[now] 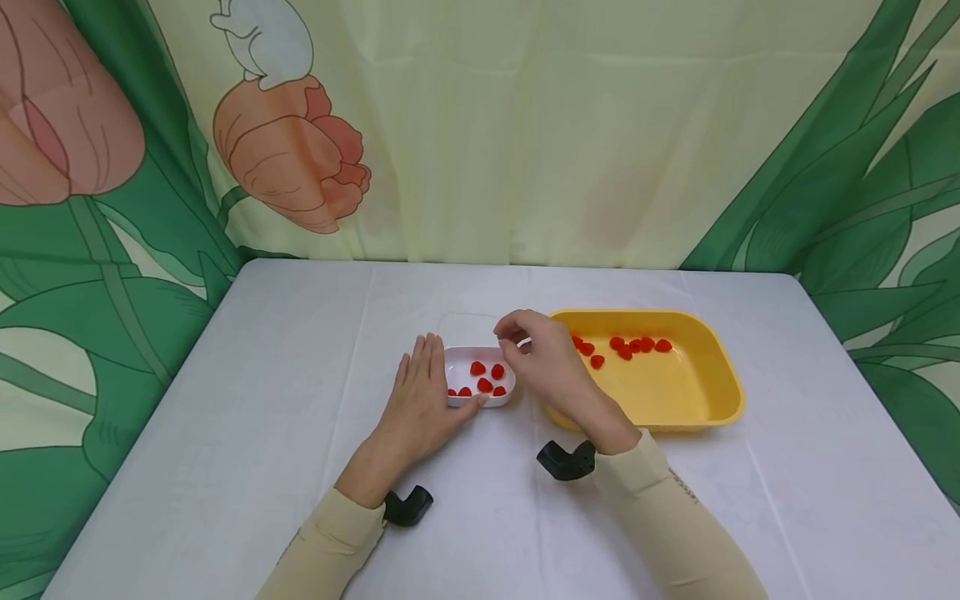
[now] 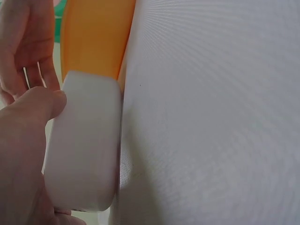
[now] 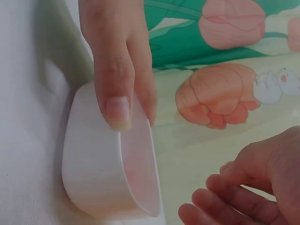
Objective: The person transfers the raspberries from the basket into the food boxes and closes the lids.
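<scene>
Four straight fingers of my left hand (image 1: pixel 420 412) lie side by side along the left end of the small white rounded plastic dish (image 1: pixel 459 367), while the thumb spreads away from them, its tip resting on the near rim. The dish stands flat on the white tablecloth (image 1: pixel 465 533), and I count at least six small red berry-shaped pieces (image 1: pixel 477 368) in it. Just by its right end hangs my right hand (image 1: pixel 551 362), fingers loosely bent toward the thumb; I see nothing between them, though I cannot tell whether the tips meet. Further right, near the dish but apart from it, sits the wide yellow plastic tray (image 1: pixel 675 392), with more red pieces (image 1: pixel 597 362) scattered in its left and far part.

As I judge it, the dish could skid or tip if my left fingers pushed harder than the thumb steadies, and the pieces by the near wall might then spill. My right wrist crosses the tray's left side, so a low swing could bump that rim and jog the tray.

Only the head view shows what lies inside dish and tray. The left wrist view gives the dish's smooth outer wall meeting the cloth; the right wrist view shows my thumbnail at the rim, hard to make out from above.
</scene>
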Demonstrator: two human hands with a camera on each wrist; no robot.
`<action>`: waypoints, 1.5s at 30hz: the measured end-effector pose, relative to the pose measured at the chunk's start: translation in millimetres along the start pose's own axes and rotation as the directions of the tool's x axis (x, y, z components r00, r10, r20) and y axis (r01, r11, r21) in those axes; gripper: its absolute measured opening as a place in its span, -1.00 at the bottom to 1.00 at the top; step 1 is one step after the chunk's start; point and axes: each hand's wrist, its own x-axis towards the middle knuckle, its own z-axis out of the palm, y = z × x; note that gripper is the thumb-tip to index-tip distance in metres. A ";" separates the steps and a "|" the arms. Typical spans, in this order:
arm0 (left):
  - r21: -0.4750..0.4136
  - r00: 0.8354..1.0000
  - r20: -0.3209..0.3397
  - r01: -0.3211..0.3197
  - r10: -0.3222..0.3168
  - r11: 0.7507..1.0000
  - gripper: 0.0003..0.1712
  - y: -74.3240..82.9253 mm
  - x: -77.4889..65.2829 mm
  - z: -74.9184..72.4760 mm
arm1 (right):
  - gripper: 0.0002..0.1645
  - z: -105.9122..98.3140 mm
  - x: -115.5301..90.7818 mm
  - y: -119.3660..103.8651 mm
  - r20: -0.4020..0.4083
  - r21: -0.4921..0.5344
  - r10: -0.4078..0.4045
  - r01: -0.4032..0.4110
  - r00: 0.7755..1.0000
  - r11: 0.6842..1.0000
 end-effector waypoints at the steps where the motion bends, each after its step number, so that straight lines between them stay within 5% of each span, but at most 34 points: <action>1: -0.002 1.000 -0.003 0.001 -0.001 1.000 0.26 0.0 0.1 0.0 | -0.84 -1.1 -0.6 0.6 -0.007 -0.005 0.004 -0.005 1.000 1.000; 25: -0.013 1.000 0.000 0.013 -0.013 1.000 0.26 2.2 0.3 -1.3 | -0.83 -32.2 -14.8 21.5 -0.118 -0.022 0.082 -0.085 0.990 0.996; 45: -0.013 1.000 0.002 0.016 -0.016 1.000 0.24 -0.2 0.2 -0.1 | -0.76 -46.6 -21.8 42.4 -0.115 -0.065 0.188 -0.196 0.975 0.978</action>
